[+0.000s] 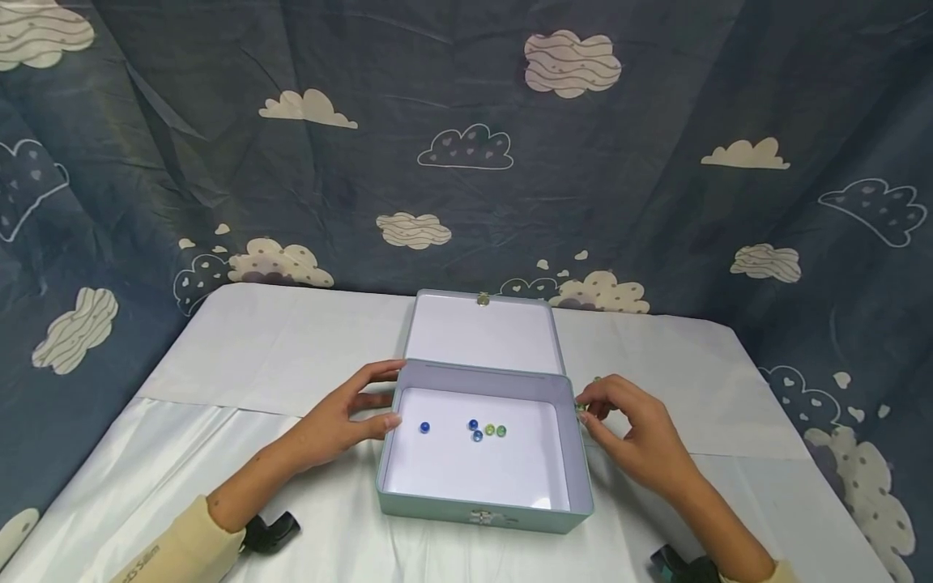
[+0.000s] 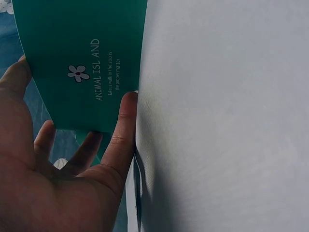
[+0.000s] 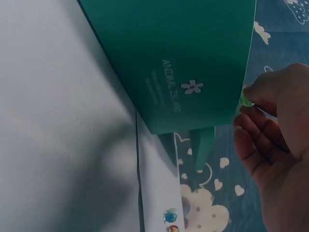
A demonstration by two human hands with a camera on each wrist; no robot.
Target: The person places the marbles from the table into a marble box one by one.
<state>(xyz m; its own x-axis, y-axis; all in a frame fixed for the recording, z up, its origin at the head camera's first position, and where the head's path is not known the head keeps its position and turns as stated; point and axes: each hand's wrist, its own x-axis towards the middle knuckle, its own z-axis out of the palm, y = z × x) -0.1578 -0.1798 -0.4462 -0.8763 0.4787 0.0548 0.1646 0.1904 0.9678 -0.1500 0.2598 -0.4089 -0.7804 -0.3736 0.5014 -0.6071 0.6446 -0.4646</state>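
Note:
A metal box [image 1: 484,522], green outside and pale inside, stands with its lid [image 1: 484,332] folded back. Several marbles lie on its floor: a blue marble [image 1: 424,427] apart at the left, two more blue ones, a yellow-green marble [image 1: 490,430] and a green one beside it. My left hand [image 1: 335,421] touches the box's left side with spread, mostly straight fingers, one low by the cloth in the left wrist view. At the right wall, my right hand [image 1: 637,429] pinches a green marble [image 3: 246,100] between thumb and fingertip, near the rim.
A white cloth [image 1: 291,324] covers the table, with a dark cloud-patterned curtain [image 1: 466,202] behind it. Outside the box, a blue-green marble [image 3: 170,215] and an orange marble [image 3: 173,228] rest on the cloth. Another green marble [image 1: 598,378] peeks out behind my right hand.

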